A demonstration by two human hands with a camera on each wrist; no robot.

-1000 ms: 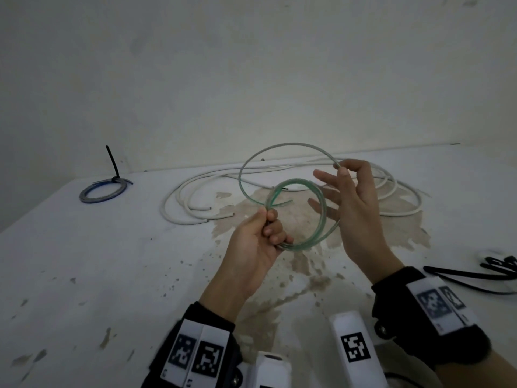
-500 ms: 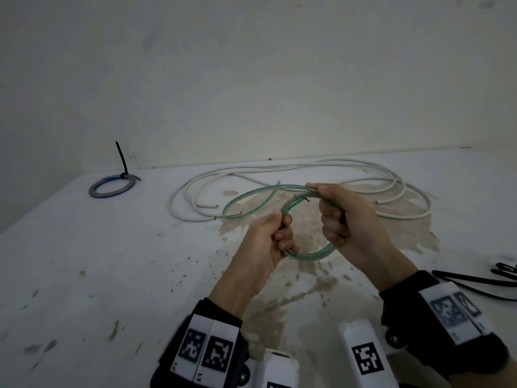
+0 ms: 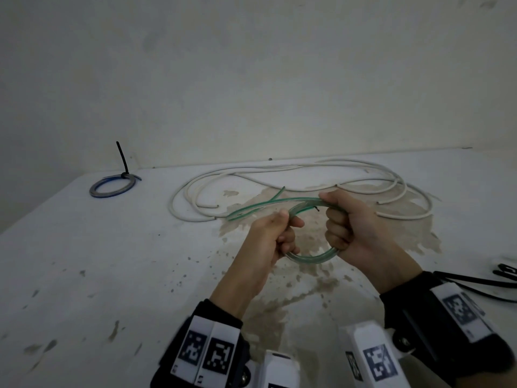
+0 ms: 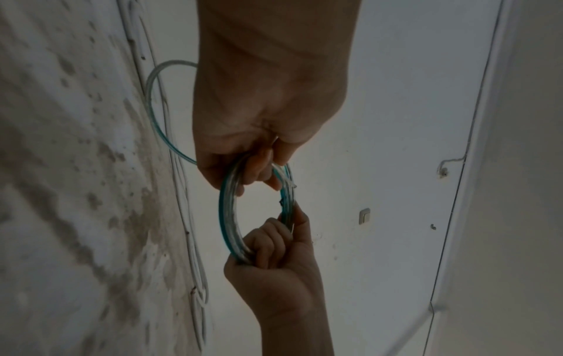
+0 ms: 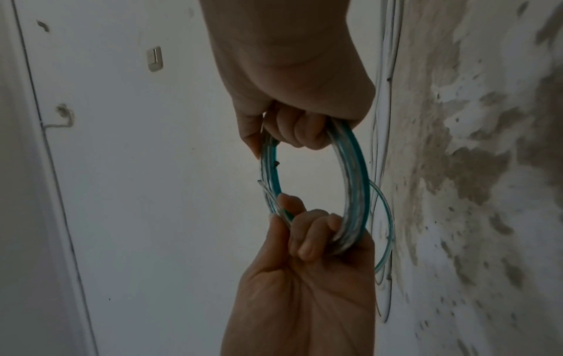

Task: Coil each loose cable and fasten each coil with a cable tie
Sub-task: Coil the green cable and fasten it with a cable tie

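I hold a translucent green cable coil (image 3: 307, 257) above the table with both hands. My left hand (image 3: 288, 231) grips its left side and my right hand (image 3: 335, 225) grips its right side, fingers curled round the turns. One loose green loop (image 3: 251, 210) and the cable's free end stick out to the left. In the left wrist view my left hand (image 4: 259, 168) grips the top of the coil (image 4: 227, 216). In the right wrist view my right hand (image 5: 298, 135) grips the coil (image 5: 356, 192) opposite my left hand (image 5: 304, 236).
A long white cable (image 3: 279, 169) lies loose across the back of the stained white table (image 3: 112, 275). A blue coil (image 3: 112, 187) fastened with a black tie lies at the back left. Black cable ties (image 3: 489, 281) lie at the right edge.
My right hand, open a second ago beside a wide raised loop, has closed round the coil. The wide loop has dropped and now lies flat, pointing left.
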